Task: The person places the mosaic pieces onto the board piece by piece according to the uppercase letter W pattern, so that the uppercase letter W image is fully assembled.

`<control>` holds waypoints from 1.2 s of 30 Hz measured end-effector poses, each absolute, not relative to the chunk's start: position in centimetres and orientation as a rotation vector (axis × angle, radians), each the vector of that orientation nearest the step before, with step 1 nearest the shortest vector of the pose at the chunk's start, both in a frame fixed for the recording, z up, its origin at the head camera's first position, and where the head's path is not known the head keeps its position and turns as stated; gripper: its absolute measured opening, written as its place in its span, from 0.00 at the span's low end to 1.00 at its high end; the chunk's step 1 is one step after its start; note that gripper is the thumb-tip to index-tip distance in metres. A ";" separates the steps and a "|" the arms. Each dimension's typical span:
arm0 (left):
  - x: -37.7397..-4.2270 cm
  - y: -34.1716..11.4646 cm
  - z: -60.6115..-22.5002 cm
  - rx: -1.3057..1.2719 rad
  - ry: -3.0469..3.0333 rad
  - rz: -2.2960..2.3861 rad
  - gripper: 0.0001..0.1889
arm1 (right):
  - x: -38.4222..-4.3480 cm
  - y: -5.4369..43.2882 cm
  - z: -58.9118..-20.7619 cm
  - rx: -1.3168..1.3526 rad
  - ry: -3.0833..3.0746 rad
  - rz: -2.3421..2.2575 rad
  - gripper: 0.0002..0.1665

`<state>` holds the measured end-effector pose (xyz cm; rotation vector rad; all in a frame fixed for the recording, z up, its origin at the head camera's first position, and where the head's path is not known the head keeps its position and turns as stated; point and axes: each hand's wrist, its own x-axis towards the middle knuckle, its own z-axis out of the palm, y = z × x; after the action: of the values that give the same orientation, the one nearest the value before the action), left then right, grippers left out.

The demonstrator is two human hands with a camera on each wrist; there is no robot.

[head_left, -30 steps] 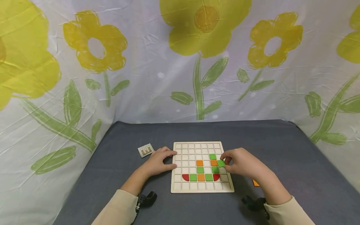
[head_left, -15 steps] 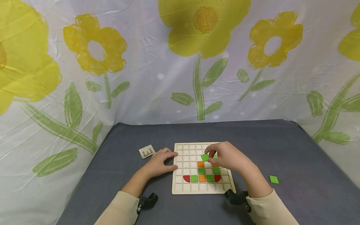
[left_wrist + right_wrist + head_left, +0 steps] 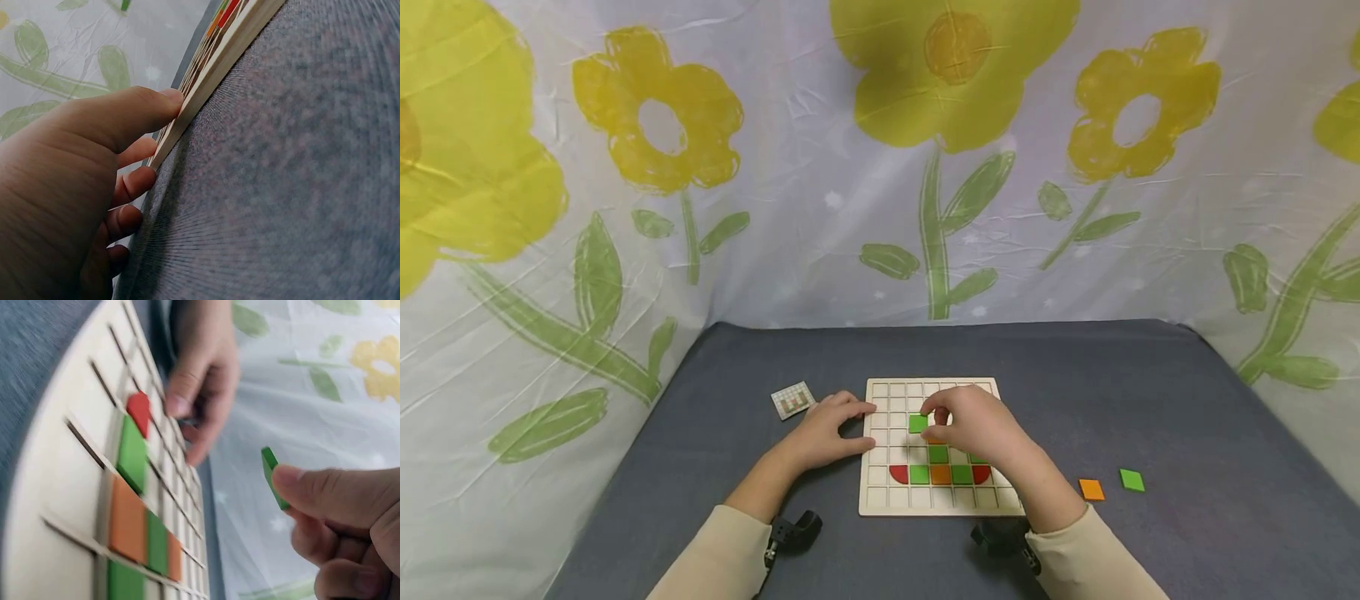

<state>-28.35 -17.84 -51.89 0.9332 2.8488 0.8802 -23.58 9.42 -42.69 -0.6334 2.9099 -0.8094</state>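
A pale wooden grid board (image 3: pixel 887 497) lies on the table. Green, orange and red tiles fill some of its squares, the red ones rounded on one side. My right hand (image 3: pixel 973 425) pinches a green square tile (image 3: pixel 918 423) between thumb and fingers above the board's upper middle. In the right wrist view that green tile (image 3: pixel 274 478) stands clear of the board, edge toward the camera. At the board's left edge rests my left hand (image 3: pixel 823 433), thumb and index finger spread. The left wrist view shows the thumb (image 3: pixel 165 103) against the wooden rim. Part of the tile pattern is hidden under my right hand.
A small card with a grid pattern (image 3: pixel 792 401) lies left of the board, by my left hand. Right of my right forearm lie a loose orange tile (image 3: pixel 1092 490) and a loose green tile (image 3: pixel 1132 480). A flowered cloth (image 3: pixel 790 208) hangs behind the table.
My right hand has carried the green tile leftward from the board's right edge to over its middle. The loose tiles on the right have come out from behind the forearm. My left hand stays put.
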 end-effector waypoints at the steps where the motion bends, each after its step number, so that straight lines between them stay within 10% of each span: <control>1: -28.4 -17.8 -51.9 0.935 2.850 0.878 0.30 | -23.6 9.1 -42.9 -0.630 2.922 -0.800 0.12; 36: -28.1 -17.8 -51.6 0.938 2.845 0.881 0.29 | -23.3 6.5 -47.1 -0.694 2.894 -0.719 0.09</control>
<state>-28.14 -17.84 -51.60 0.9385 2.8447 0.8814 -23.30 6.53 -47.11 -0.6939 2.8944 -0.7192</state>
